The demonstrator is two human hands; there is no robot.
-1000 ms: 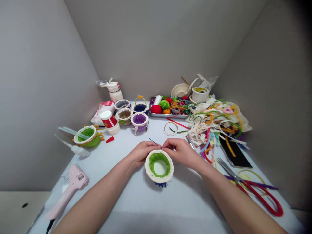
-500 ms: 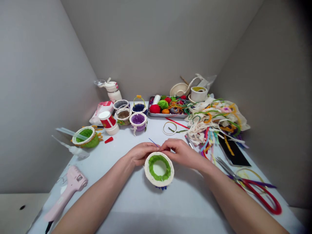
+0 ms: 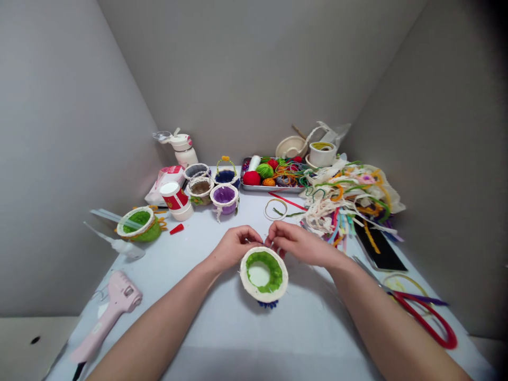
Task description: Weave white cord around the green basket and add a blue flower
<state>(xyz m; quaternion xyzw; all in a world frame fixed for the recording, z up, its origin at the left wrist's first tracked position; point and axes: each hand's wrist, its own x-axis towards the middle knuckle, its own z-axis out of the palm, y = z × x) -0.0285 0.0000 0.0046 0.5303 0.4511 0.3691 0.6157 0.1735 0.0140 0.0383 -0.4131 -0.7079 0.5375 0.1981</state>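
Observation:
A small cup [image 3: 264,275] with a white rope rim, green lining and a bit of blue showing under it sits on the table before me. My left hand [image 3: 234,247] is curled against the cup's far left rim. My right hand [image 3: 296,243] pinches at the far rim just beside it, fingertips nearly touching the left hand's. What the fingers pinch is hidden between them.
A pink glue gun [image 3: 111,309] lies at the near left. Several decorated cups [image 3: 224,197], a green basket [image 3: 138,224] and a red-white cup [image 3: 174,198] stand at the left. A yarn tray [image 3: 273,176] is at the back. Pipe cleaners [image 3: 349,198], a phone [image 3: 377,246] and red scissors [image 3: 424,317] lie right.
The thin blue strand that stuck up between my hands no longer shows. Both hands have closed in over the cup's far rim, and the cup has tilted and shifted slightly right.

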